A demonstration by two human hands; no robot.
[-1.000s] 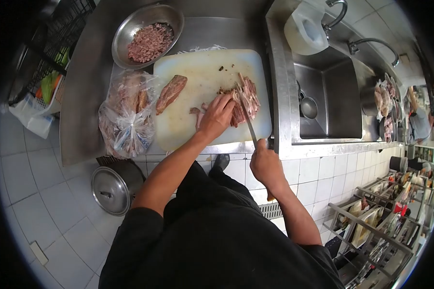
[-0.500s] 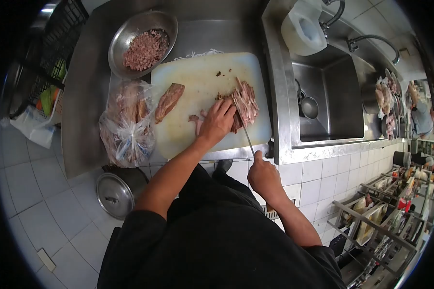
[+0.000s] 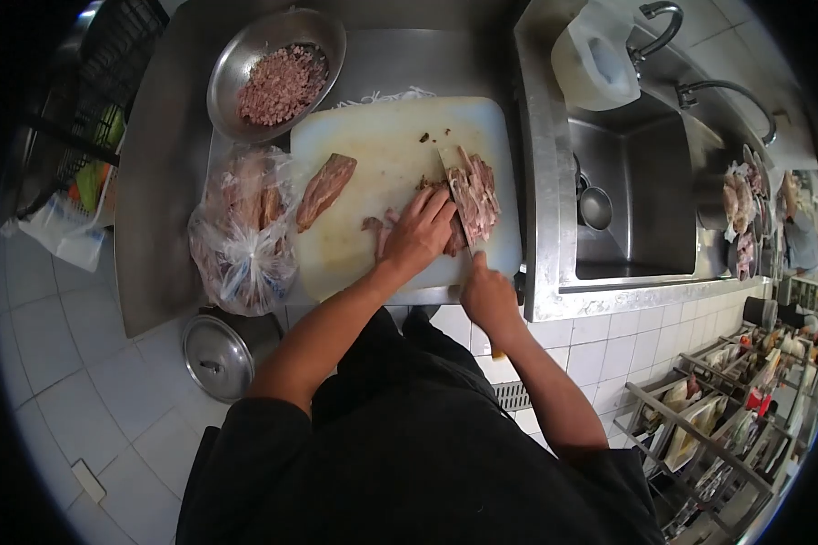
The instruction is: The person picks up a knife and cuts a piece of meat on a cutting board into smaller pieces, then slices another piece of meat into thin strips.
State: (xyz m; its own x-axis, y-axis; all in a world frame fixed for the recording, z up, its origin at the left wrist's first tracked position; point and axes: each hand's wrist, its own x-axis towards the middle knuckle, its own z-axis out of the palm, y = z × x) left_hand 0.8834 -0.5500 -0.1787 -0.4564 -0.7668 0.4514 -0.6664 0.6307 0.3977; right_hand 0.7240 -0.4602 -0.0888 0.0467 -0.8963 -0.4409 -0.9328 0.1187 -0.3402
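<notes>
On the white cutting board [image 3: 386,136], my left hand [image 3: 418,227] presses down with bent fingers on dark meat, part of it hidden beneath them. My right hand [image 3: 489,295] is closed around the handle of a knife [image 3: 470,239], whose blade points away from me between my left fingertips and a heap of meat strips [image 3: 478,195]. A few small scraps [image 3: 374,225] lie left of my wrist. Farther left is a long uncut chunk of meat [image 3: 326,191]. Beside the board sits a knotted clear plastic bag [image 3: 245,245] with more meat inside.
A steel bowl [image 3: 230,68] holding diced meat [image 3: 284,86] stands at the back left. To the right is a steel sink [image 3: 636,200] with a ladle [image 3: 595,208] in it and a white plastic container [image 3: 597,64] behind. A lidded pot [image 3: 216,357] is on the floor.
The right hand has pushed forward, and the knife blade now reaches farther along the strips. The left hand remains on the meat. The whole view has shifted slightly.
</notes>
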